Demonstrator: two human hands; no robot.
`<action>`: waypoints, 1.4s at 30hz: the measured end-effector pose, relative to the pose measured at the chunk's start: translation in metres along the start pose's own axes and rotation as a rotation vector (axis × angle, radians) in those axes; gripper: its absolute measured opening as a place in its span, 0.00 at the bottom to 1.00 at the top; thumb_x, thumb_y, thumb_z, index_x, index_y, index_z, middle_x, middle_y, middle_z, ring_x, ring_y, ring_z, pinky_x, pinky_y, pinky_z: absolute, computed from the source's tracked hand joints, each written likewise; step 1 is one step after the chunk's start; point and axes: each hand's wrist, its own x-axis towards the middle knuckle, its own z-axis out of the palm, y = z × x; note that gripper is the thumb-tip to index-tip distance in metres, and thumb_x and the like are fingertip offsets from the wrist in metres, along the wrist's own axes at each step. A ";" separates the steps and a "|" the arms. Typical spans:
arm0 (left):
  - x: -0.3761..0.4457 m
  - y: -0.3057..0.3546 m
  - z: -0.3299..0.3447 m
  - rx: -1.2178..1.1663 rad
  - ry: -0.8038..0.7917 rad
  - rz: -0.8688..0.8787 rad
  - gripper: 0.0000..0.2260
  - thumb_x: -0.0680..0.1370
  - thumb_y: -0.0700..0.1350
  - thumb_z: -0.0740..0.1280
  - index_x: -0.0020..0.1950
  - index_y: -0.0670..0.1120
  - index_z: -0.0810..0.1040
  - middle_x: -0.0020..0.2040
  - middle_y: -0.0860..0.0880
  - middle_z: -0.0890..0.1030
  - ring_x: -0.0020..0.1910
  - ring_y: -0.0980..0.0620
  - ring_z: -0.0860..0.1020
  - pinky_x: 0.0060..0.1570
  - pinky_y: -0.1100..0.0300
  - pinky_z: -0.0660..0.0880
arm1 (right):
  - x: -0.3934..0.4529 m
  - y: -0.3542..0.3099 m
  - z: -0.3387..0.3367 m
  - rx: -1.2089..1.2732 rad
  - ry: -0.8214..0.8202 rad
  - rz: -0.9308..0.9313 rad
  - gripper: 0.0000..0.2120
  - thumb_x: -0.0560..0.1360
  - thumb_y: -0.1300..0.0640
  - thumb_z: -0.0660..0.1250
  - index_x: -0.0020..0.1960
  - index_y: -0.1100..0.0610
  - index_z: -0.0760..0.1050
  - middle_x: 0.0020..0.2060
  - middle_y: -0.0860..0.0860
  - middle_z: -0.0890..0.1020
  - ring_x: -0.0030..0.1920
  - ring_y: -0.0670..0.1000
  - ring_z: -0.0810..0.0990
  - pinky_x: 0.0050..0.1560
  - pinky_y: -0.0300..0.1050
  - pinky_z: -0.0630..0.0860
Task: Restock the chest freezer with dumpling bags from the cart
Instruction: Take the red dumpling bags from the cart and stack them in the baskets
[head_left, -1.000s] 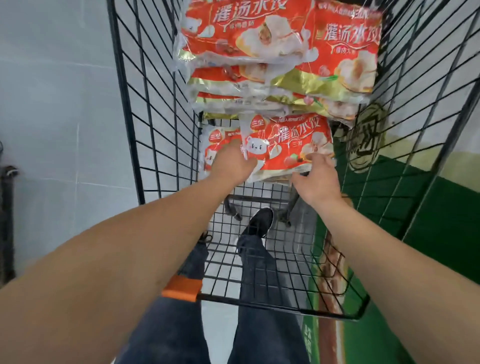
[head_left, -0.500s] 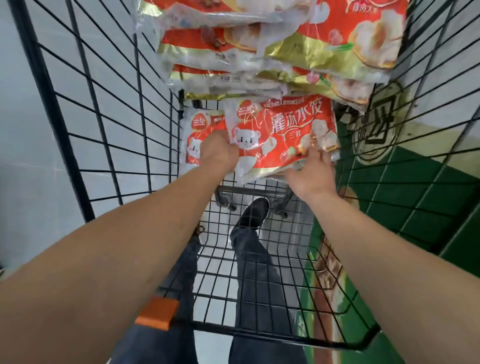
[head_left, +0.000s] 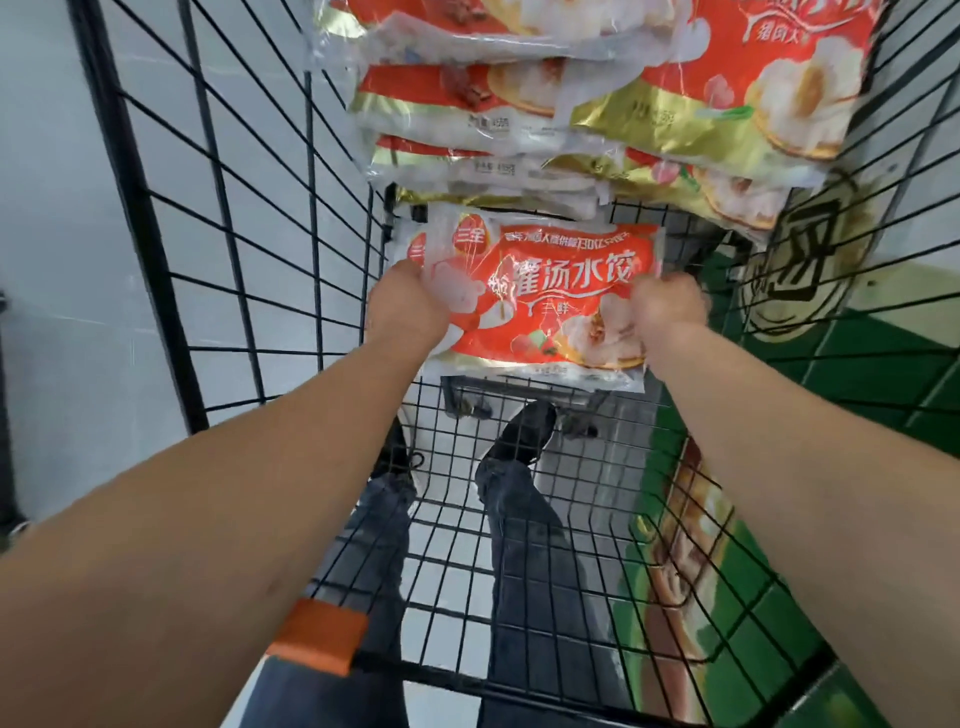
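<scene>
Inside the black wire cart (head_left: 249, 270), a red dumpling bag (head_left: 550, 296) with white lettering is held up between both hands. My left hand (head_left: 408, 306) grips its left edge and my right hand (head_left: 667, 306) grips its right edge. A second, similar bag (head_left: 415, 244) peeks out just behind the held one at the left. Above them, a stack of several red-and-gold dumpling bags (head_left: 597, 104) fills the far end of the cart. The chest freezer is not in view.
The cart's orange handle clip (head_left: 317, 639) sits near me at the lower left. Through the wire floor I see my legs in jeans and a black shoe (head_left: 522, 431). Grey tile floor lies left; a green surface with a picture (head_left: 691, 525) lies right.
Both hands have closed on the front bag and raised it slightly off the cart floor toward me; the view has moved closer to the stack.
</scene>
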 end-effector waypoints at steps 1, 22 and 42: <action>0.001 0.000 -0.001 -0.028 -0.001 -0.013 0.10 0.78 0.35 0.61 0.56 0.37 0.78 0.54 0.39 0.81 0.55 0.39 0.78 0.45 0.57 0.69 | 0.002 0.005 0.000 0.105 -0.006 0.062 0.17 0.79 0.52 0.60 0.61 0.63 0.76 0.59 0.58 0.81 0.58 0.59 0.80 0.59 0.50 0.76; -0.091 0.007 -0.109 -0.252 -0.064 0.310 0.06 0.76 0.46 0.70 0.41 0.45 0.79 0.38 0.50 0.80 0.40 0.48 0.77 0.40 0.58 0.74 | -0.202 0.061 -0.064 0.579 0.274 -0.025 0.12 0.78 0.55 0.66 0.36 0.52 0.78 0.39 0.48 0.85 0.45 0.53 0.85 0.49 0.52 0.83; -0.370 0.007 -0.153 -0.134 -0.307 0.919 0.06 0.72 0.41 0.68 0.36 0.43 0.80 0.40 0.43 0.83 0.44 0.42 0.81 0.45 0.47 0.80 | -0.486 0.270 -0.139 1.102 0.803 0.095 0.12 0.73 0.65 0.64 0.36 0.54 0.81 0.35 0.48 0.84 0.42 0.52 0.83 0.46 0.47 0.81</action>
